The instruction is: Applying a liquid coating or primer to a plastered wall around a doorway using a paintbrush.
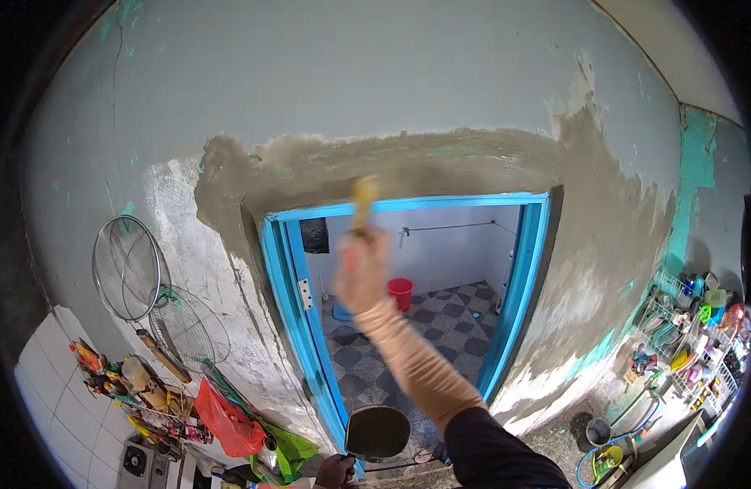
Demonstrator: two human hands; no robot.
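My right hand (361, 269) is raised in front of the doorway, its fingers wrapped round a yellow brush (363, 200) smeared by motion. The brush tip is in front of the wet grey-brown plaster strip (441, 167) above the door frame; whether it touches the wall I cannot tell. Low at the bottom edge, my left hand (335, 471) grips the handle of a dark pan (378, 432). Its inside looks dark grey-brown; the contents are hard to make out. A bright blue door frame (408, 206) surrounds the opening.
Two wire strainers (131, 269) hang on the left wall above a red plastic bag (227, 420) and a stove (135, 459). Through the doorway, a red bucket (400, 293) stands on patterned tiles (441, 326). At right are crowded dish racks (677, 326) and a dark bucket (597, 432).
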